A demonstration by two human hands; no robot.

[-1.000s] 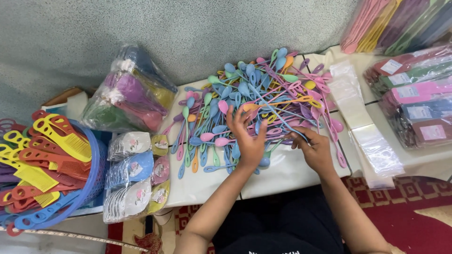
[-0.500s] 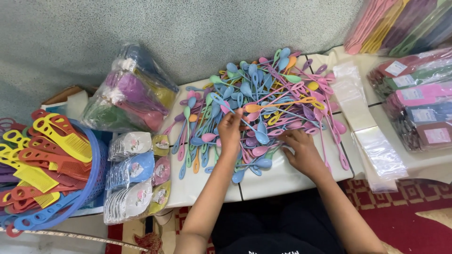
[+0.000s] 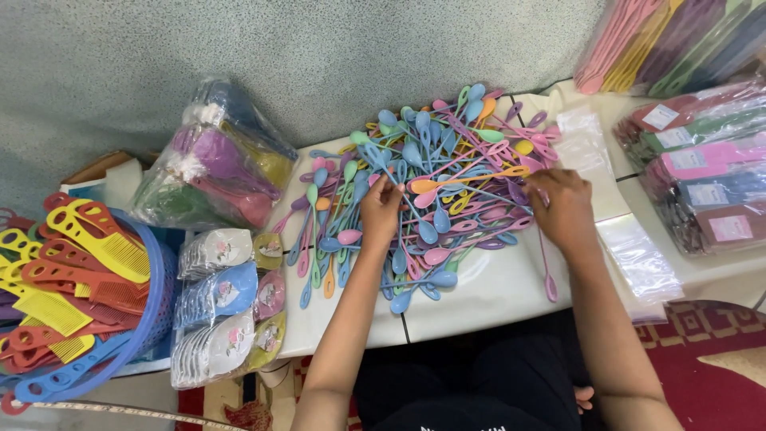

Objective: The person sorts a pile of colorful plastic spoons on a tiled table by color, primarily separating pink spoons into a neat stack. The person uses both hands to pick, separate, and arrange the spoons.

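The heap of plastic spoons [image 3: 431, 191] lies under both my hands, on the middle of the white table [image 3: 495, 299]: long thin handles with small oval bowls, smooth and glossy, in blue, pink, purple, green, orange and yellow. They are tangled across one another, far too many for me to count. My left hand [image 3: 381, 209] rests on the heap's left half with fingers curled together, pinching at a blue spoon's handle; whether it is actually gripped I cannot tell. My right hand [image 3: 564, 209] lies palm down on the heap's right edge, fingers bent and close together, pressing on spoons rather than clamped on one. One pink spoon [image 3: 547, 267] trails out alone at about 5 o'clock from the heap.

At 3 o'clock, just beside the spoons, lie flat clear plastic sleeves [image 3: 630, 247], thin and shiny, overlapping in a strip. Farther toward 3 o'clock sit stacked packets [image 3: 702, 175] in red, green, pink and dark wrapping, each with a pale label. At 1 o'clock more long bagged goods [image 3: 670, 40] lean in pink, purple and green. At 9 o'clock stands a crinkled clear bag [image 3: 219, 172] of coloured plastic pieces; below it, at 8 o'clock, bundles of wrapped oval pieces [image 3: 223, 311]. At the far left a blue round basket [image 3: 152, 303] holds handled combs [image 3: 72, 271] in red, orange and yellow.
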